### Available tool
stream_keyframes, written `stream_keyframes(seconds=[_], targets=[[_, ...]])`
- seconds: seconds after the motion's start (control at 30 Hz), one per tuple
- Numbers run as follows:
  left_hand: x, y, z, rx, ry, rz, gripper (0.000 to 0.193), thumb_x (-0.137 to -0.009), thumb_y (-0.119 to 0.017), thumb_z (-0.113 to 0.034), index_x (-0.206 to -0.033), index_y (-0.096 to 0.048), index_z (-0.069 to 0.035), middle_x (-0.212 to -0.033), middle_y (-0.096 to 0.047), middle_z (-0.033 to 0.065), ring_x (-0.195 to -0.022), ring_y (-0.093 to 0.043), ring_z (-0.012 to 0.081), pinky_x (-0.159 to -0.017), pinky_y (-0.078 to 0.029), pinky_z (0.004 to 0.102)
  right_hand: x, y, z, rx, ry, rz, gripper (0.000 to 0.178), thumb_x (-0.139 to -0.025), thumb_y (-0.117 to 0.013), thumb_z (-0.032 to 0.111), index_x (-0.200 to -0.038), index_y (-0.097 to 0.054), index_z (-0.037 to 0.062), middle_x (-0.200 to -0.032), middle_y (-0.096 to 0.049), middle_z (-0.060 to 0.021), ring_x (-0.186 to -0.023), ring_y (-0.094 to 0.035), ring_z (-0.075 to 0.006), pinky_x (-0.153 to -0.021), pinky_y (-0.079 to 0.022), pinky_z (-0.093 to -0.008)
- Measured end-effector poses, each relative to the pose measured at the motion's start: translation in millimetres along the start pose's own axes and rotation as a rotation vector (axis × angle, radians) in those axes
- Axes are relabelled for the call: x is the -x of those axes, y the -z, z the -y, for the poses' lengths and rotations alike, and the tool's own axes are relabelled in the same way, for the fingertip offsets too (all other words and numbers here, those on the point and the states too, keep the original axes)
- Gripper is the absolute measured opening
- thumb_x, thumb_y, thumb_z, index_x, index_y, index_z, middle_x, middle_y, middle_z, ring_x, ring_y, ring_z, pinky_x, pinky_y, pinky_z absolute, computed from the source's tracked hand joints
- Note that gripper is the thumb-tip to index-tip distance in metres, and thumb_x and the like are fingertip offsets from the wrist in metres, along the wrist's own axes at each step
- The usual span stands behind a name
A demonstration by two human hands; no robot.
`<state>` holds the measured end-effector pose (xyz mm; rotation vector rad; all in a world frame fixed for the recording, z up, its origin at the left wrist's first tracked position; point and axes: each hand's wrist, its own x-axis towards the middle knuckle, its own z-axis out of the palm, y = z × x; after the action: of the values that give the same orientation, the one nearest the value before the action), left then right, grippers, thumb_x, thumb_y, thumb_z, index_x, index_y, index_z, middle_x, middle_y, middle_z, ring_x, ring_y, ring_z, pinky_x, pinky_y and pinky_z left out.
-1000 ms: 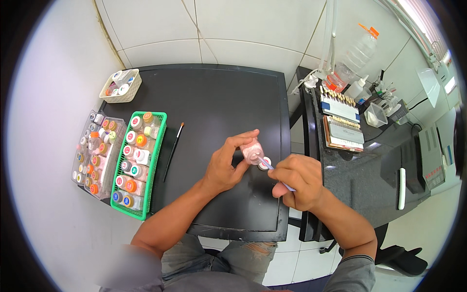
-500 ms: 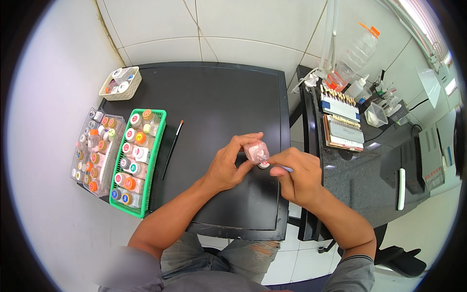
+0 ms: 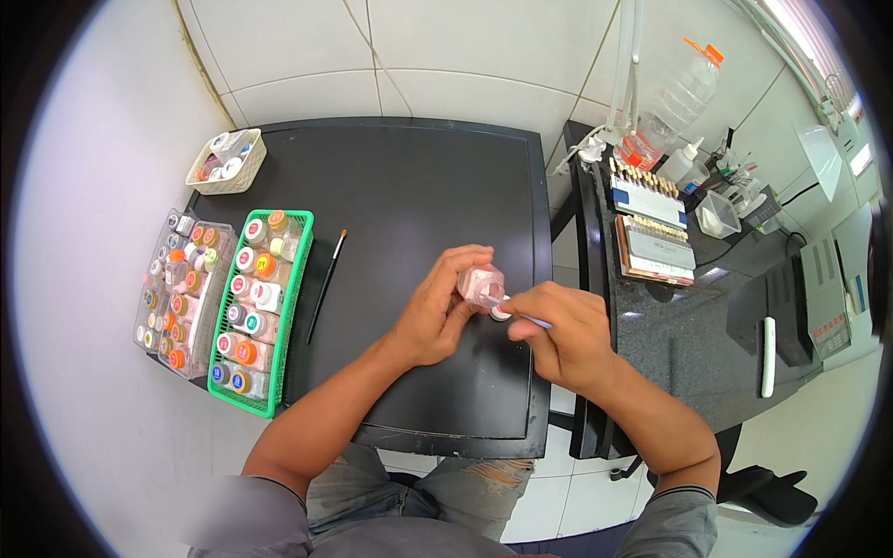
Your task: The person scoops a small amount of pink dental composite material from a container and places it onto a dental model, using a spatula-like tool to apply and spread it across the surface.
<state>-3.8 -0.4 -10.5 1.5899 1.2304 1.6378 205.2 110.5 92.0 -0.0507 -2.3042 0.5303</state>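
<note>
Left hand point(image 3: 435, 314) over the black bench point(image 3: 400, 186), fingers closed around a small pink block point(image 3: 481, 285) held just above the surface near the right edge. Right hand point(image 3: 563, 337) just beside it, fingers pinched on a thin tool point(image 3: 532, 321) with its tip touching the block's lower side, by a small white-and-red piece point(image 3: 500, 313). Brush point(image 3: 326, 285) flat on the bench, left of the hands. Green basket point(image 3: 296, 279) of jars at the left edge, clear box point(image 3: 177, 293) beside it, small beige basket point(image 3: 249, 160) at the far left corner.
</note>
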Motion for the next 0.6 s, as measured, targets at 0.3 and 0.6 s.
stream_keyframes(seconds=[0.3, 0.6], targets=[[-0.4, 0.3, -5.2, -0.215, -0.002, -0.015, 0.072, -0.095, -0.097, -0.012, -0.150, -0.052, -0.003, -0.139, -0.071, 0.0168, -0.115, -0.076, 0.0243, -0.098, -0.062, 0.0371, -3.2, -5.8, 6.2, 0.006, 0.084, 0.036, 0.027, -0.090, -0.093, 0.020, -0.108, -0.077, 0.0072, -0.093, -0.073, -0.0053, -0.074, -0.073, -0.0271, -0.063, -0.056, -0.0392], [0.1, -3.2, -0.1, -0.152, -0.007, -0.076, 0.060, -0.097, -0.094, -0.012, -0.142, -0.055, -0.007, -0.139, -0.072, 0.0168, -0.114, -0.075, 0.0217, -0.096, -0.061, 0.0363, -2.2, -4.4, 9.4, 0.031, 0.066, 0.008, 0.025, -0.091, -0.093, 0.021, -0.107, -0.078, 0.0068, -0.095, -0.074, -0.0057, -0.075, -0.074, -0.0267, -0.064, -0.056, -0.0389]])
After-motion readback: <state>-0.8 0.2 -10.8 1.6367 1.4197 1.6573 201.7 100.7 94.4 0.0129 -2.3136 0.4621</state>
